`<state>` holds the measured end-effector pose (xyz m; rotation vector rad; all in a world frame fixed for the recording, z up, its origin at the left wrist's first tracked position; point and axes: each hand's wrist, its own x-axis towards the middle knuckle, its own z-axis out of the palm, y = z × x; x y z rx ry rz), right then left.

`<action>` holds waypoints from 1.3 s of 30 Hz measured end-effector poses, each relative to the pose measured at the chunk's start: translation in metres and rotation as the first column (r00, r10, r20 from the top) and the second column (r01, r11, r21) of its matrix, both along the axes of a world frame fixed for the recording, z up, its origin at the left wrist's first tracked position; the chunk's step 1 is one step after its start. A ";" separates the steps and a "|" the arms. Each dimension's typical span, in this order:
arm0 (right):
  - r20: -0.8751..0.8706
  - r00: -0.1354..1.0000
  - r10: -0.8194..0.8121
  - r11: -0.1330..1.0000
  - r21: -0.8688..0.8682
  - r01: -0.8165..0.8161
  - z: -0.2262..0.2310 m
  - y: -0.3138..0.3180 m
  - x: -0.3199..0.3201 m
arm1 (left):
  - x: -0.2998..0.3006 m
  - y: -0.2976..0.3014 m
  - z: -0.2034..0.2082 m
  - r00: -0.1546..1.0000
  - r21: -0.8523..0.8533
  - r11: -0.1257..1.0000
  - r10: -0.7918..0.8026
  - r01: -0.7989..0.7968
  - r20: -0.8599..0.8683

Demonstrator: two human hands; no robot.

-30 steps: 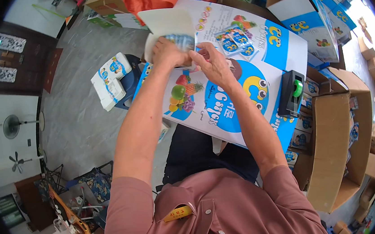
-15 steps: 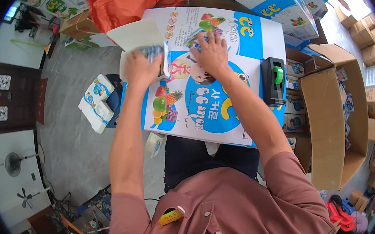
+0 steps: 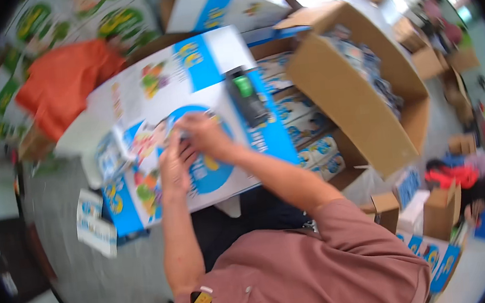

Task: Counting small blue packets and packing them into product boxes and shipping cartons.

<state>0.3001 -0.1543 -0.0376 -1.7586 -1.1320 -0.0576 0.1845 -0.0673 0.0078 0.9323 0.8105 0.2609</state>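
My left hand and my right hand meet over the middle of a large flat printed carton in white and blue. Their fingertips come together, closed around something small and pale that blur and fingers hide. Left of my hands, a small open box with blue-and-white packets inside sits at the carton's left side, its white lid folded back. A black tape dispenser with a green roll stands on the carton's right part.
To the right, a deep brown carton holds many small packets, beside a tray of small white boxes. An orange bag lies at the far left. Flattened white box pieces sit low at the left. Printed cartons stand behind.
The view has turned to the right. My left hand has left the small box and my right hand has drawn back from the packets on the carton; both are now together.
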 end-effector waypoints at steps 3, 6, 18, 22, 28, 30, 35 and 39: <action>-0.065 0.997 -0.030 0.999 -0.023 0.028 0.005 -0.011 -0.014 | 0.003 0.009 0.002 0.982 0.120 0.978 -0.158 0.170 -0.098; -0.275 0.959 0.074 0.995 0.081 -0.054 0.002 -0.029 -0.015 | 0.006 0.000 0.002 0.973 0.037 0.981 -0.182 0.189 -0.140; -0.242 0.949 -0.200 0.979 -0.016 0.202 0.206 -0.277 0.111 | -0.022 -0.035 0.003 0.973 0.203 0.978 0.002 -0.050 0.233; 0.192 0.906 -0.378 0.605 -0.689 0.398 0.143 -0.483 0.254 | -0.021 -0.028 -0.030 0.986 0.151 0.988 0.002 -0.028 0.165; 0.049 0.862 -0.504 0.186 -0.969 0.164 0.019 -0.555 0.247 | -0.019 -0.031 -0.017 0.994 0.153 0.988 -0.012 -0.005 0.106; 0.106 0.910 -0.400 0.176 -0.966 0.190 0.040 -0.531 0.252 | -0.025 -0.026 -0.016 0.997 0.158 0.987 0.002 -0.014 0.079; 0.209 0.923 -0.323 0.228 -0.929 0.290 0.028 -0.536 0.259 | -0.018 -0.027 -0.016 0.997 0.140 0.990 -0.009 -0.001 0.072; 0.216 0.927 -0.306 0.283 -0.910 0.305 0.007 -0.551 0.266 | -0.022 -0.028 -0.016 0.998 0.136 0.990 0.014 -0.022 0.056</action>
